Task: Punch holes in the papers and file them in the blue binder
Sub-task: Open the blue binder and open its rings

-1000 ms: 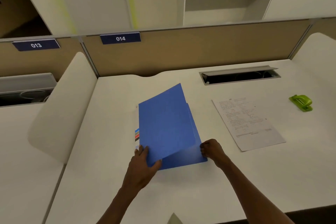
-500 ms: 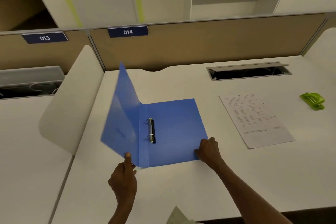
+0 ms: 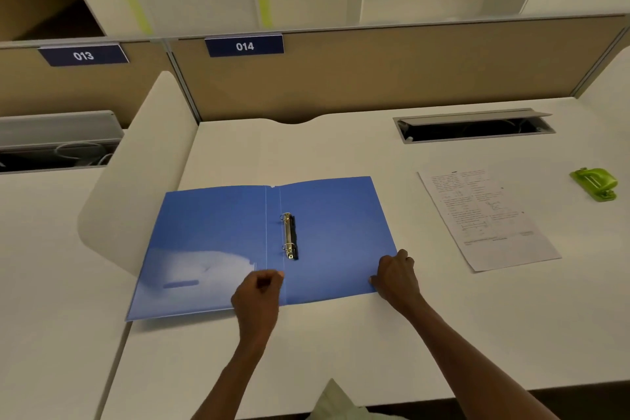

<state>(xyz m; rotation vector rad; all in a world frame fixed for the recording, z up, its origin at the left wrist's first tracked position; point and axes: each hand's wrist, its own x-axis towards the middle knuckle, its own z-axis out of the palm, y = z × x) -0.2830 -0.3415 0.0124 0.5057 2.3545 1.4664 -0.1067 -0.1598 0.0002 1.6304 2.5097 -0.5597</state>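
— Where is the binder?

— The blue binder (image 3: 327,242) lies open and flat on the white tabletop (image 3: 341,153), right in front of me. Its ring mechanism (image 3: 289,237) sits just right of the spine fold, both rings closed. The left cover reaches over the tabletop's left edge, towards the curved white divider (image 3: 136,181).

— And your hands?

— My left hand (image 3: 255,300) is at the binder's near edge, by the spine. Its fingers are curled in, thumb against forefinger; whether that grip pinches the cover or holds nothing, I cannot tell. My right hand (image 3: 397,278) rests at the near right corner of the back cover, fingers bent down onto the edge. Whether they clamp the corner or only press on it, I cannot tell either.

— The papers?

— The papers (image 3: 484,218), printed, lie flat to the right of the binder, apart from it and turned slightly askew. Further right, near the tabletop's edge, is the green hole punch (image 3: 595,182).

— Anything behind?

— An open cable tray (image 3: 474,128) is set into the tabletop behind the papers. The tan partition (image 3: 375,72) carries a sign reading 014 (image 3: 244,45); another, 013 (image 3: 83,55), marks the next place to the left.
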